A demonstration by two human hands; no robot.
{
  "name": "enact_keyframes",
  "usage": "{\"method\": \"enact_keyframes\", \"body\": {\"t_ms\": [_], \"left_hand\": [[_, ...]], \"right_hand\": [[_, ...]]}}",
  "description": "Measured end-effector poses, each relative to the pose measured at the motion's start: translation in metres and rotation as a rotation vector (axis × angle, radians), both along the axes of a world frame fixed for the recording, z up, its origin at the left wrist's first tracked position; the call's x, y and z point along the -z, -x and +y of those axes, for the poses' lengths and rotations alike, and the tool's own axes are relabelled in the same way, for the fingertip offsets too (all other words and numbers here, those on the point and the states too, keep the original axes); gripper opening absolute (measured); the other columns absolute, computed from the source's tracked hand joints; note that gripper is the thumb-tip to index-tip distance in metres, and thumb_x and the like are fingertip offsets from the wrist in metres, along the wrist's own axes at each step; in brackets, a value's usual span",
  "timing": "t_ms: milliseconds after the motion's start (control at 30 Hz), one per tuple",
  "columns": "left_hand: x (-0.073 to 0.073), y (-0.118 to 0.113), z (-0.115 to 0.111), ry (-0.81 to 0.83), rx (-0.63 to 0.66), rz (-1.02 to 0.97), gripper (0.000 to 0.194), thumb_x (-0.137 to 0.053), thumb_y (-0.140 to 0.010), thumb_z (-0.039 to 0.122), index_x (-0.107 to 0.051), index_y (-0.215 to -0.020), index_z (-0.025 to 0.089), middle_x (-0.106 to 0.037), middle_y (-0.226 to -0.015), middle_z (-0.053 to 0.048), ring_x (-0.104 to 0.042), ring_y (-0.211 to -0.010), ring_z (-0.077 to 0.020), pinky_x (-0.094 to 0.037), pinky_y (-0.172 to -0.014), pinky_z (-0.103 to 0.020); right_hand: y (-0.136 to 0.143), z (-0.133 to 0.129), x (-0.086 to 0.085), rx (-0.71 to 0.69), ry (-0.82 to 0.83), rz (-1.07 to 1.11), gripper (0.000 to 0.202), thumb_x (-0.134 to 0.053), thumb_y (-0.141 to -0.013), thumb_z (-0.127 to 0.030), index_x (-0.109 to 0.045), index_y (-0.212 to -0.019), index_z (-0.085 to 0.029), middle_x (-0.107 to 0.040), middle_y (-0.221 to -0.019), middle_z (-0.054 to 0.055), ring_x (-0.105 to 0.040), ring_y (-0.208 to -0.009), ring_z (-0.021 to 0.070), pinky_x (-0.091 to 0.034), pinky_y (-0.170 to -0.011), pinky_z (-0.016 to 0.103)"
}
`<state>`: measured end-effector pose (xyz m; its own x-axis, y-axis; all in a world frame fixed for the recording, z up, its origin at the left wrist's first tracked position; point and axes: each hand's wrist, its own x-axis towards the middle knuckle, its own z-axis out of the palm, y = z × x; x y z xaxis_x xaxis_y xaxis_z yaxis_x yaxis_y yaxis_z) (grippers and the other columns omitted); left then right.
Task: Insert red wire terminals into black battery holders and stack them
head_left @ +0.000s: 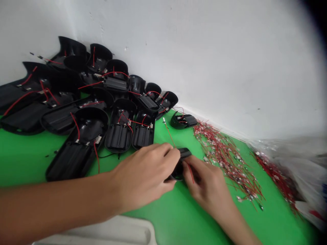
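- Green table (163,216) is under my work.
- My left hand (149,172) and right hand (208,175) pinch the black battery casing (185,153) between them.
- I should hold it steady, never tugging the red wire (190,173).

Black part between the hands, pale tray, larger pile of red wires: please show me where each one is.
Black part (185,152): head view, on its exposed far end.
Pale tray (139,223): head view, on its rim.
Larger wire pile (224,149): head view, near its middle.
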<state>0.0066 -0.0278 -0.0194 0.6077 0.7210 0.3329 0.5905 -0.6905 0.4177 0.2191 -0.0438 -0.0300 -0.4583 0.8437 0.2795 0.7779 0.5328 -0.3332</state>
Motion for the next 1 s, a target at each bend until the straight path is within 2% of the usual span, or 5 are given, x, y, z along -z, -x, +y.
{"method": "enact_keyframes", "body": {"t_ms": [233, 500, 767, 1000], "left_hand": [[0.001, -0.002, -0.004, -0.051, 0.016, 0.011, 0.034, -0.083, -0.08, 0.024, -0.053, -0.094, 0.017, -0.063, -0.091, -0.003, -0.067, -0.085, -0.0238, -0.054, -0.07, -0.034], [-0.003, -0.002, -0.004, -0.033, -0.015, -0.021, 0.034, -0.081, -0.079, 0.019, -0.048, -0.086, 0.02, -0.059, -0.082, 0.002, -0.063, -0.073, -0.0182, -0.048, -0.061, -0.029], [0.001, 0.0, -0.002, 0.04, -0.012, -0.009, 0.028, -0.077, -0.082, 0.018, -0.052, -0.094, 0.019, -0.064, -0.093, -0.002, -0.068, -0.086, -0.0241, -0.056, -0.073, -0.036], [0.001, -0.002, -0.003, -0.005, 0.024, -0.007, 0.027, -0.077, -0.082, 0.019, -0.053, -0.095, 0.018, -0.065, -0.094, -0.003, -0.068, -0.088, -0.025, -0.057, -0.073, -0.038]], "right_hand": [[0.002, 0.003, -0.008, -0.003, 0.063, -0.032, 0.016, -0.047, -0.098, -0.014, -0.053, -0.084, -0.019, -0.051, -0.06, -0.005, -0.046, -0.046, 0.0101, -0.032, -0.049, 0.023], [0.001, 0.005, -0.003, -0.01, 0.039, -0.027, 0.019, -0.047, -0.096, -0.014, -0.048, -0.079, -0.021, -0.049, -0.06, -0.005, -0.042, -0.047, 0.0102, -0.029, -0.049, 0.024], [-0.007, 0.005, -0.012, 0.059, 0.004, 0.112, 0.025, -0.049, -0.099, -0.017, -0.046, -0.074, -0.022, -0.039, -0.058, -0.007, -0.038, -0.047, 0.0087, -0.028, -0.047, 0.022], [-0.005, 0.006, -0.011, 0.001, 0.086, 0.045, 0.026, -0.05, -0.098, -0.017, -0.045, -0.072, -0.021, -0.039, -0.057, -0.008, -0.038, -0.046, 0.0076, -0.028, -0.048, 0.022]]}}
